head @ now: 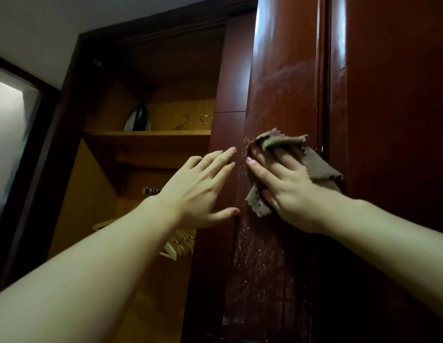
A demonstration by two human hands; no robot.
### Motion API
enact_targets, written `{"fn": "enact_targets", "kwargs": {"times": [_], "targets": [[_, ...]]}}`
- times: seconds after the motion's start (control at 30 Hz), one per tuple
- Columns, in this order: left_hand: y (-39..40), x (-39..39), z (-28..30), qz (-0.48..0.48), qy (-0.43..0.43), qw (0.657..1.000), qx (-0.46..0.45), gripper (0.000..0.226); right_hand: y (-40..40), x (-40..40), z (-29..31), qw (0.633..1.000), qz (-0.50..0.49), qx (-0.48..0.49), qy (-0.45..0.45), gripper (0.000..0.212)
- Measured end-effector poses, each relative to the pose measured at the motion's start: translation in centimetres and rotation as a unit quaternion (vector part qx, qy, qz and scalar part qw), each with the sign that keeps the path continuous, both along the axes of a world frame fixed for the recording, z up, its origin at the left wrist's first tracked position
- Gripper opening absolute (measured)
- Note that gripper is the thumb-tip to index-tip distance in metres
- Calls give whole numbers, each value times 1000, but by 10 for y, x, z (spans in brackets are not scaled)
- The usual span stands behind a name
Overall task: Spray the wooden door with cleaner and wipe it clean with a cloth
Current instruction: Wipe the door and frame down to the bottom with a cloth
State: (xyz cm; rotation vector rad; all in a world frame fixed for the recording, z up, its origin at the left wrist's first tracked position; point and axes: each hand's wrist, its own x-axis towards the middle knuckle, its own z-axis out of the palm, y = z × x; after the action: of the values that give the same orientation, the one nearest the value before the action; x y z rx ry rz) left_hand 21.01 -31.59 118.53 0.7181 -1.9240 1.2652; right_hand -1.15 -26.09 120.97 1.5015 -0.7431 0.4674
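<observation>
An open wardrobe [151,169] with warm orange-wood walls fills the middle. Its shelf [146,133] carries a dark iron [139,118] and two metal hanger hooks [183,120]. Below the shelf hang pale wooden hangers [181,243]. Left of the wardrobe, a white wall [37,26] and a dimly lit doorway [10,125].

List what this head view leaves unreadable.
- Spray bottle: not in view anywhere.
- Door bottom: cut off by the lower edge, dark.
- Cloth middle: hidden under the right hand.
- Dark object on the shelf: too dim to identify.
</observation>
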Motion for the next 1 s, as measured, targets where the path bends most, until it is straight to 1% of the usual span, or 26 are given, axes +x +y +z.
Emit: {"fn": "enact_targets", "kwargs": {"times": [0.13, 0.23, 0.3, 0.4, 0.47, 0.5, 0.57, 0.63, 0.73, 0.8, 0.87, 0.93, 1.0], "targets": [[0, 3, 4, 9, 1, 1000, 1, 96, -11, 20, 32, 998, -42, -4, -42, 60], [-2, 6, 3, 8, 2, 1000, 6, 98, -16, 31, 35, 996, -46, 3, -80, 63], [-3, 9, 0, 12, 0, 1000, 5, 100, -17, 31, 21, 997, -27, 19, -73, 61], [-4, 12, -4, 21, -6, 1000, 18, 106, -18, 22, -23, 998, 48, 28, -33, 52], [-4, 13, -5, 22, -8, 999, 21, 110, -15, 16, -52, 994, 87, 52, -31, 49], [-3, 13, -5, 22, -11, 999, 20, 111, -12, 13, -59, 993, 90, 65, -31, 49], [-1, 12, -4, 17, -15, 1000, 16, 113, -9, 7, -57, 994, 68, 79, -18, 50], [1, 10, -1, 10, -15, 1000, 13, 114, -6, 6, -39, 997, 32, 74, -14, 52], [4, 5, 3, 3, -15, 1000, 4, 118, -2, 11, -10, 999, -20, 7, -30, 54], [4, 2, 4, -6, -18, 1000, -2, 123, -2, 17, -8, 997, -44, -21, -60, 56], [1, 0, 2, -11, -31, 999, -8, 130, -7, 19, -20, 997, -6, -13, -70, 53], [-3, 0, -2, -7, -51, 999, -10, 136, -11, 17, -41, 997, 42, 22, -56, 47], [-5, 1, -6, -6, -59, 998, -4, 140, -9, 10, -60, 995, 62, 64, -40, 43]]}}
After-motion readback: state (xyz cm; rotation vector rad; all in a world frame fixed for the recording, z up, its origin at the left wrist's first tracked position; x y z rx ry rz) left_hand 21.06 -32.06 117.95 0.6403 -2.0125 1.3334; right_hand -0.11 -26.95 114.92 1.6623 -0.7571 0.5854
